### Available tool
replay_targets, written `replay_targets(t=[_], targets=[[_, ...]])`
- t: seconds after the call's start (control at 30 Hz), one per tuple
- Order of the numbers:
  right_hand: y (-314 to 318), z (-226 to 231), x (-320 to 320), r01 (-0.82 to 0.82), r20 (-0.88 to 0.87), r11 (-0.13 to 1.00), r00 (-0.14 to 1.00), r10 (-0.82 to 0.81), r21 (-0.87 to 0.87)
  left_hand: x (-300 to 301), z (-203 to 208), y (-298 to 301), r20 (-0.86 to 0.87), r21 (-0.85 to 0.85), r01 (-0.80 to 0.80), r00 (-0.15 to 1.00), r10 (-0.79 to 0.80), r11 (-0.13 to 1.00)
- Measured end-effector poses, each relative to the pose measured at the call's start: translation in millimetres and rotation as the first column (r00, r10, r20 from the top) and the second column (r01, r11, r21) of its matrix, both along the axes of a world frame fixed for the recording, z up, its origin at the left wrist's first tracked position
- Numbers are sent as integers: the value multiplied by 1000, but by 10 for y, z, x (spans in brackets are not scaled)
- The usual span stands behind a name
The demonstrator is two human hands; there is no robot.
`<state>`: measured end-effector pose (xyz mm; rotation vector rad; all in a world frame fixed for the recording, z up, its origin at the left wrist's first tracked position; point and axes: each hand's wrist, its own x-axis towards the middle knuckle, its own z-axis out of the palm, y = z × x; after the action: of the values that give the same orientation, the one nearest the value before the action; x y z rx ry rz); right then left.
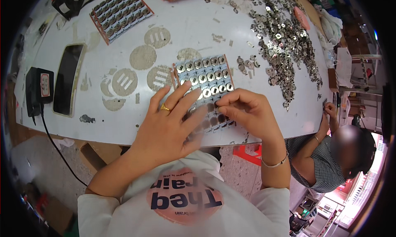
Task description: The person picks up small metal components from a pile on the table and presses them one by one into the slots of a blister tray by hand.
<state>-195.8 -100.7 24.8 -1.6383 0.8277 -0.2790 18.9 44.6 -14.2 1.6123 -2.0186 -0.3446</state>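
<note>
Metal-studded panel (205,71) beneath my fingers (177,97) wants holding flat: left hand (163,123) spread loose, right hand (251,111) curled, its grasp I cannot tell.

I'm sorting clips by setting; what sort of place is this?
Likely a small-parts assembly workshop: on the white table are a panel carrying rows of small shiny parts and a big heap of loose metallic pieces, with another person at the table's right edge.

White table (185,29), speckled floor (242,177), bright window (362,189)
</note>
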Motion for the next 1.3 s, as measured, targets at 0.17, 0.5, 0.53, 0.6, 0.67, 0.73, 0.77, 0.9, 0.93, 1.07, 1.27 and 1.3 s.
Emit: replay_targets(t=[0.17,0.5,0.53,0.6,0.67,0.73,0.77,0.9,0.93,1.07,1.27,1.3], targets=[[106,-61,38,-13,-54,992,999,6,-129,-11,2,3,-5,-25,-5,1000,5,1000],[243,-100,170,-8,-44,922,999,-10,-388,-20,-14,31,-10,-17,14,1000,-14,1000],[250,-90,187,43,-52,924,996,-68,-379,-17,-22,32,-4,-13,16,1000,-16,1000],[245,-112,154,22,-94,928,994,-61,-372,-16,-23,23,0,-5,23,1000,-23,1000],[248,-125,124,4,-142,931,988,-60,-364,-18,10,8,26,-3,38,999,-38,999],[258,-149,126,-15,-103,882,994,-38,-472,-16,45,-5,33,10,47,998,-47,999],[291,-128,141,-10,-106,881,993,-45,-472,-17,56,-10,42,19,50,998,-51,999],[192,-89,99,-78,-118,861,993,22,-502,-12,19,-6,54,23,39,998,-40,999],[101,-87,51,-84,-41,931,996,74,-354,-11,15,-8,64,35,31,997,-33,999],[-290,7,-97,70,-153,697,955,-253,-714,-38,47,-34,72,51,24,997,-28,998],[-654,-209,-122,-3,-137,455,955,-262,-891,-40,65,-22,61,33,12,998,-14,999],[-646,-198,-134,30,-136,518,950,-280,-855,-43,58,-29,55,24,10,998,-12,1000]])
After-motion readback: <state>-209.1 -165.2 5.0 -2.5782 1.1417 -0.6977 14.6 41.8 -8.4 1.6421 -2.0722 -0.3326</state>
